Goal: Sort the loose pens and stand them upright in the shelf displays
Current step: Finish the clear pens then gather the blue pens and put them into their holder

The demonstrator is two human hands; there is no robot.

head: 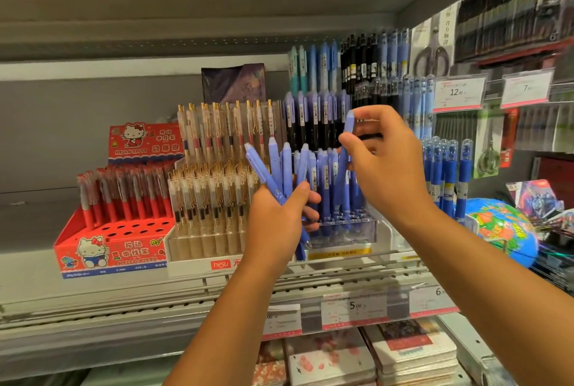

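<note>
My left hand grips a bunch of several periwinkle-blue pens that fan upward, their tips poking out below my palm. My right hand pinches a single blue pen near its top and holds it upright over the clear tiered pen display. That display has rows of blue, black and light-blue pens standing in it, and open holes show in its front row. The pen's lower end sits among the front-row pens, partly hidden by them.
Left of the clear stand are a display of white pens with gold clips and a red Hello Kitty pen box. A globe sits at the right, with hanging scissors and price tags above. Notebooks lie on the shelf below.
</note>
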